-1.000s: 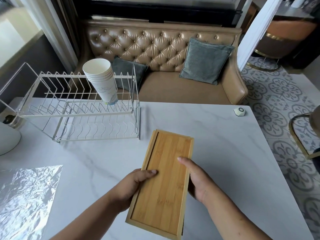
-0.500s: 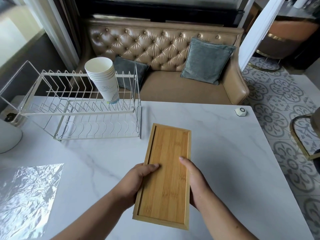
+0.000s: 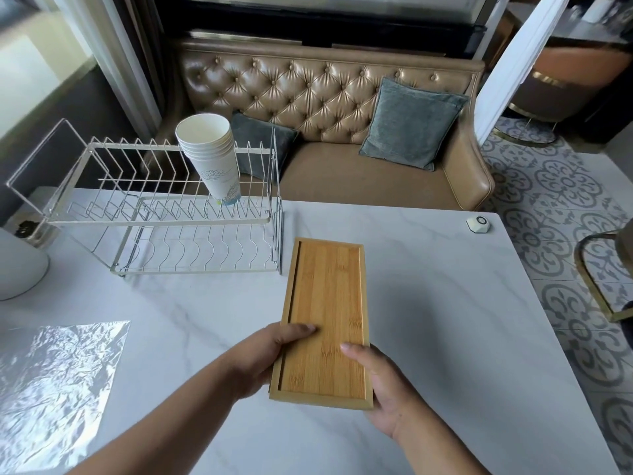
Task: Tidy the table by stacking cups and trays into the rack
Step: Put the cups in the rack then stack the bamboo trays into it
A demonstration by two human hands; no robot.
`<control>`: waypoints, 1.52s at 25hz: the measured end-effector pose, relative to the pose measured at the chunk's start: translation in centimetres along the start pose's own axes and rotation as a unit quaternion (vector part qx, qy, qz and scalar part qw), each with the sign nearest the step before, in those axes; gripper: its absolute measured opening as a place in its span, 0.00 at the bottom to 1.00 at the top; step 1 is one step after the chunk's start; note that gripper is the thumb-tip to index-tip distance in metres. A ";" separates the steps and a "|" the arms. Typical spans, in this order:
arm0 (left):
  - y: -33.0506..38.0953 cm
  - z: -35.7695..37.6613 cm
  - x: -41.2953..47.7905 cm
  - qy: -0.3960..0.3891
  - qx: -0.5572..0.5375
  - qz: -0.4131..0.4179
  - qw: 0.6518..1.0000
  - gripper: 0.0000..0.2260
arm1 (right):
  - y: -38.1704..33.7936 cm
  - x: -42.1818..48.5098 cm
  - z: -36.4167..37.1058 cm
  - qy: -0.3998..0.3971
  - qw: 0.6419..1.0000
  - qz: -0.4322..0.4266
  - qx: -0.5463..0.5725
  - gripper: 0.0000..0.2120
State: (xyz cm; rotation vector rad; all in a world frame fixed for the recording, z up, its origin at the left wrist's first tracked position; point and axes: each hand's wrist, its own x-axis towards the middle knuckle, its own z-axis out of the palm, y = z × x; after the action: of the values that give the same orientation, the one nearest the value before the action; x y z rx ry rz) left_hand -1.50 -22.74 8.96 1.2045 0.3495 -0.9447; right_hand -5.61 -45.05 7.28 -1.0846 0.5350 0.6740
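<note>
A long bamboo tray [image 3: 327, 303] is held above the white marble table [image 3: 462, 320], its far end near the rack's right side. My left hand [image 3: 263, 354] grips its left edge, thumb on top. My right hand [image 3: 383, 382] holds the near right corner, thumb on the tray's face. The white wire dish rack [image 3: 164, 214] stands at the back left of the table. A stack of white paper cups [image 3: 212, 159] sits tilted in the rack's upper tier.
A crumpled sheet of foil [image 3: 54, 382] lies at the front left. A white rounded object [image 3: 17, 265] stands at the left edge. A small white hexagonal device [image 3: 478, 223] lies at the back right. A tan tufted sofa [image 3: 325, 108] with cushions is behind the table.
Both hands have carried the tray forward and a little upward, straightening it so its far end points nearer the rack. My right hand slid back toward the tray's near corner.
</note>
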 end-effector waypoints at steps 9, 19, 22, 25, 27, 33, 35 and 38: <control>-4.6 -2.1 -2.4 -0.011 -0.027 -0.021 0.999 0.20 | 3.4 0.8 1.1 -0.012 0.997 0.057 -0.049 0.39; -6.4 -10.1 -6.8 0.064 -0.071 0.038 0.995 0.21 | 4.4 4.5 9.3 -0.059 0.989 0.055 -0.124 0.33; -5.6 -13.0 -7.7 0.093 -0.029 0.025 0.995 0.25 | 3.9 5.9 11.6 -0.075 0.989 0.040 -0.123 0.29; -4.3 -15.5 -8.2 0.106 0.023 0.014 0.994 0.23 | 2.6 7.9 13.7 -0.083 0.990 0.021 -0.115 0.28; -3.3 -16.5 -7.8 0.127 0.022 0.030 0.991 0.19 | 1.6 9.4 15.0 -0.085 0.990 0.013 -0.113 0.28; 1.6 -19.2 -4.0 0.163 -0.018 0.057 0.985 0.14 | -1.8 14.6 18.0 -0.061 0.993 -0.005 -0.099 0.26; 3.3 -20.3 -2.5 0.174 -0.028 0.057 0.983 0.17 | -3.0 16.5 18.6 -0.053 0.995 -0.006 -0.086 0.25; 5.2 -21.7 -0.6 0.185 -0.037 0.058 0.980 0.23 | -4.4 19.2 19.1 -0.041 0.996 -0.003 -0.075 0.19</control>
State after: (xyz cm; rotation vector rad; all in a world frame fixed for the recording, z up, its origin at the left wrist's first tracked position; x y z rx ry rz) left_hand 7.34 -2.64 4.78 1.3169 0.5975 -0.5981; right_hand 12.06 -24.33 3.99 -1.1942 0.4155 0.7588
